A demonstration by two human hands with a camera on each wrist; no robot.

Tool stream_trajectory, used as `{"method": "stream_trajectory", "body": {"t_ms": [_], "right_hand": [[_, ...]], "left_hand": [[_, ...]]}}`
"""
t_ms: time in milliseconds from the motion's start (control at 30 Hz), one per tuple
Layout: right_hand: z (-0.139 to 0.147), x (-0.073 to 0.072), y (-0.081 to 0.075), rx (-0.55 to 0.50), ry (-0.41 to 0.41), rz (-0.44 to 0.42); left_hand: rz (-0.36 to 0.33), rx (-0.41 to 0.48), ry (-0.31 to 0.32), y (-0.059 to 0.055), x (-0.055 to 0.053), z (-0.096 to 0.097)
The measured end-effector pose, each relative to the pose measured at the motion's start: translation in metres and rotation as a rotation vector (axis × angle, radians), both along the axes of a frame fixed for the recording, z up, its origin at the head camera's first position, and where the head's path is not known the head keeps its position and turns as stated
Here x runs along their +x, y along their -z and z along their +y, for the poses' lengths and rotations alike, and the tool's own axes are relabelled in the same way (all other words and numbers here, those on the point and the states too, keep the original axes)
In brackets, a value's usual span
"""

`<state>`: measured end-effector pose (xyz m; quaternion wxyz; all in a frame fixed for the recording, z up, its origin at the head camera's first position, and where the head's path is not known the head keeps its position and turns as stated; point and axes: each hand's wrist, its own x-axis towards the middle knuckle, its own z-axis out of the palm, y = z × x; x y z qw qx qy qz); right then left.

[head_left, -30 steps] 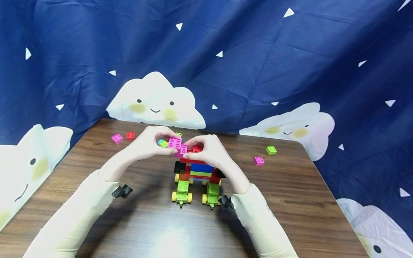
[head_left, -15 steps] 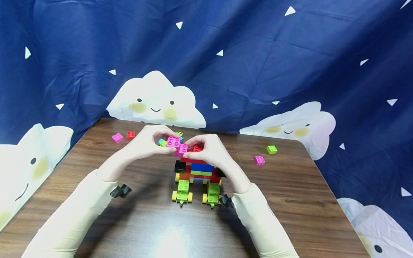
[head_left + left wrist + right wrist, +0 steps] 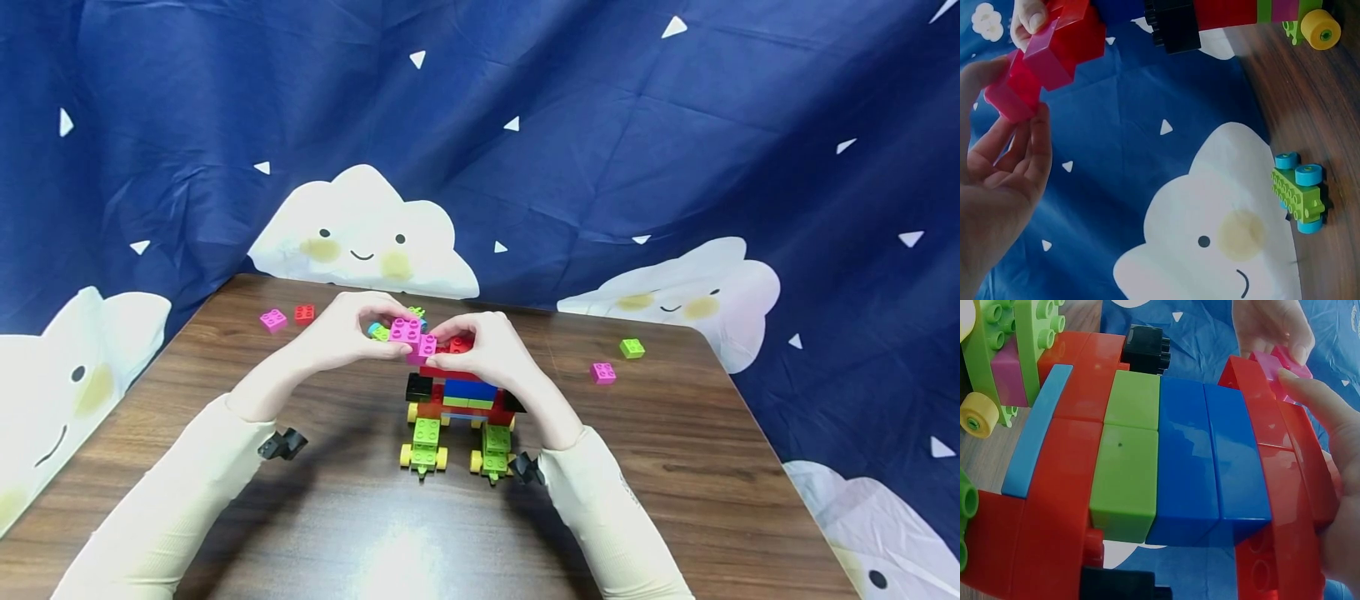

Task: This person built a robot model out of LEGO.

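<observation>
A tall stacked toy-brick build (image 3: 468,392) in red, blue, green and black stands on wheeled green bases (image 3: 425,446). At its top left, a pink brick (image 3: 406,331) sits on a lower pink brick (image 3: 427,347), overhanging to the left. My left hand (image 3: 343,333) pinches the overhanging brick between thumb and fingers, as the left wrist view also shows. My right hand (image 3: 483,350) grips the lower pink brick, next to the red top bricks (image 3: 1297,456). In the right wrist view, blue bricks (image 3: 1210,456) and green bricks (image 3: 1129,450) form the middle of the build.
Behind the left hand is a green wheeled piece with blue wheels (image 3: 1299,190). Loose pink (image 3: 273,320) and red (image 3: 304,314) bricks lie back left, pink (image 3: 603,372) and green (image 3: 632,347) ones to the right. A blue cloth (image 3: 525,167) hangs behind the table.
</observation>
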<state>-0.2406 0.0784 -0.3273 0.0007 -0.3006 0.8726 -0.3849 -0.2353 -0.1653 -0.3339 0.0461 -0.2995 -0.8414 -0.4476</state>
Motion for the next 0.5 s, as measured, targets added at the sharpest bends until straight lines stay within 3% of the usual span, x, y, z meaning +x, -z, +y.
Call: {"method": "stream_trajectory", "body": {"t_ms": [500], "right_hand": [[-0.0004, 0.0007, -0.0013, 0.004, 0.003, 0.002]], "left_hand": [[-0.039, 0.001, 0.013, -0.0029, -0.0009, 0.0015]]}}
